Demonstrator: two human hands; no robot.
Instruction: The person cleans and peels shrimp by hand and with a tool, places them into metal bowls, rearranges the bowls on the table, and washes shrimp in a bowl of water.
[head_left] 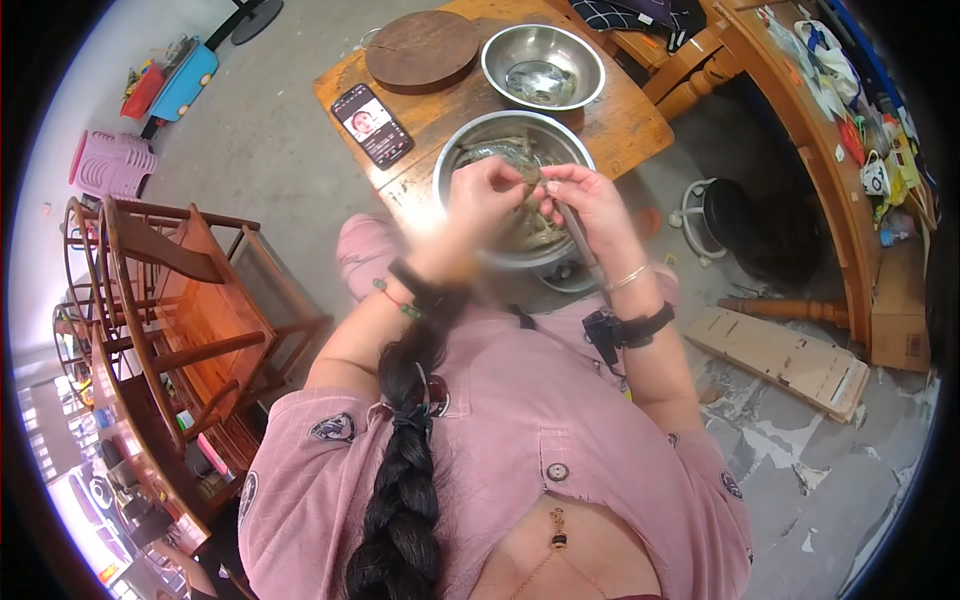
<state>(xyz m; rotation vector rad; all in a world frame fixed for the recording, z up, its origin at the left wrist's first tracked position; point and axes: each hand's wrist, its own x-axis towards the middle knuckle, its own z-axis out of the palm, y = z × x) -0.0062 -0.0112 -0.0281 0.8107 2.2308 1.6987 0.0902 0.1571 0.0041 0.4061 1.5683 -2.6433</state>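
Head cam: both hands meet over the big steel bowl [515, 122] at the near edge of the wooden table [632, 128]. L hand [488, 195] has thumb + index closed in a pinch on a small item [534, 186], prob. a shrimp, though it's too small & blurry to be sure. R hand [590, 205] pinches the same item, thumb vs. index, other fingers curled in. Item's held up just above the grey-green shrimp [545, 238] heaped in the bowl. Smaller steel bowl [545, 45] sits just beyond, nr the table's far R edge. Round wood board [422, 50] lies nr the far L edge; phone [372, 125] w/ lit screen is along the L edge, just beside the board. Wood chair [215, 265] stands on the floor to the L, apart from the table.
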